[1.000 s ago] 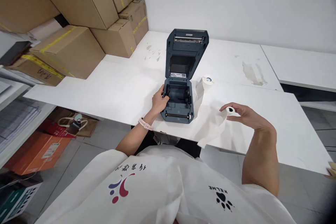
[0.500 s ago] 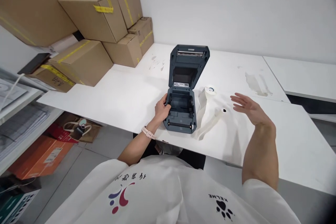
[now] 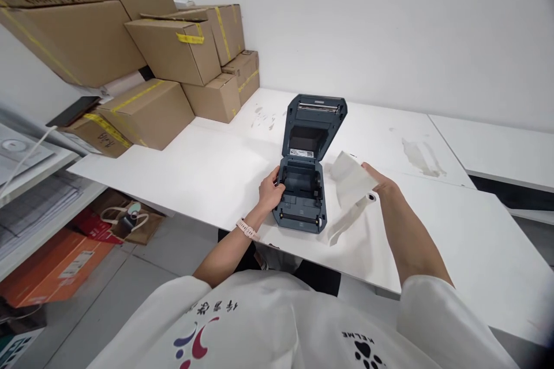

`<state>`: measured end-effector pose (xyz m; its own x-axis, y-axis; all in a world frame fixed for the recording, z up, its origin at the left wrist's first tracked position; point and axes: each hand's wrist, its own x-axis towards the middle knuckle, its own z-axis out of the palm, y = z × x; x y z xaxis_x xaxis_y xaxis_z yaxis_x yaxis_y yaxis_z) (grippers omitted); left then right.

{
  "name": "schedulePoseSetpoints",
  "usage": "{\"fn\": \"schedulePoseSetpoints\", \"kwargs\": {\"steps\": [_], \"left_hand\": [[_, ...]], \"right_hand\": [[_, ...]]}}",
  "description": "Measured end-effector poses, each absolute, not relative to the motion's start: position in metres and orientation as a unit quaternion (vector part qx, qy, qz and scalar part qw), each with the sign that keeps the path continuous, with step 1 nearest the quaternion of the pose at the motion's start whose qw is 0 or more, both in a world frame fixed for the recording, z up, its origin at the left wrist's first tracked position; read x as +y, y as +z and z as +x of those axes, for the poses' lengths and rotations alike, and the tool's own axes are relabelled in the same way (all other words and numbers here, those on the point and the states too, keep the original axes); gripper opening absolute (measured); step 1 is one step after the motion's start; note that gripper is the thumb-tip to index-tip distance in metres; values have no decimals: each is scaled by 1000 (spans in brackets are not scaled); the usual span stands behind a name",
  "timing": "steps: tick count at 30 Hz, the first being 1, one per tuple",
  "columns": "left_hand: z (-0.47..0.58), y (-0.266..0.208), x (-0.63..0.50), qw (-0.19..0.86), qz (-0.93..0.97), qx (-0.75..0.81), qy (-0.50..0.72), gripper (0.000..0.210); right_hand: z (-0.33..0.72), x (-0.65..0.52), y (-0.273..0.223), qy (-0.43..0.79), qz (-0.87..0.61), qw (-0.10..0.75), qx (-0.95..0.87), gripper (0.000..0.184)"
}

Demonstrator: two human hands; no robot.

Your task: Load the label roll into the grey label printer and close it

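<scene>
A dark label printer stands on the white table with its lid raised and its inside showing. My left hand grips the left side of its base, thumb over the rim. To the printer's right, my right hand is closed on a white paper roll, which is tilted; the roll hides most of the fingers. Just in front of that hand lies a thinner white roll, its core end facing right and a loose strip of paper trailing toward the table's front edge.
Cardboard boxes with yellow tape are stacked at the table's left end against the wall. A shelf with papers stands at the far left, an orange box below it. A peeled patch marks the table at back right.
My right hand has moved left and closed on the paper roll, which is now tilted. The left hand stays on the printer. The whole view has shifted slightly.
</scene>
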<state>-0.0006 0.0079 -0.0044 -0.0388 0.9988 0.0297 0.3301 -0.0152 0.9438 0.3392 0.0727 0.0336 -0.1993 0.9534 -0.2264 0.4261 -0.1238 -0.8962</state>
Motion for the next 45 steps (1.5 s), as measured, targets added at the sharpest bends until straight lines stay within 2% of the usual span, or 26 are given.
{"fn": "schedulePoseSetpoints", "kwargs": {"steps": [3,5,7,10,12,14,17,22,26,28,34,45], "left_hand": [[0,-4,9,401,570,579,423,82],[0,-4,9,403,568,581,421,83],[0,-4,9,405,568,580,420,82],[0,-3,9,407,567,579,422,82],[0,-3,9,409,563,583,419,83],[0,-2,9,413,560,587,414,84],[0,-2,9,412,563,589,407,83],[1,2,7,407,567,586,412,79],[1,4,5,415,569,569,426,76],[1,2,5,417,568,563,432,76],[1,-6,7,433,549,572,429,77],[3,2,1,511,487,512,489,73]], "right_hand": [[329,63,64,489,-528,284,-634,51],[308,59,91,468,-475,255,-700,61],[277,54,118,392,-448,165,-787,67],[222,49,139,210,-466,-17,-860,59],[193,50,137,126,-462,-105,-872,56],[173,54,125,86,-460,-160,-869,56],[162,63,104,67,-471,-186,-860,58],[176,47,94,73,-481,-140,-862,60],[193,-14,87,81,-475,33,-876,55],[193,-50,73,93,-455,83,-882,55],[169,-109,25,63,-497,103,-859,64],[165,-109,15,23,-500,183,-846,59]]}}
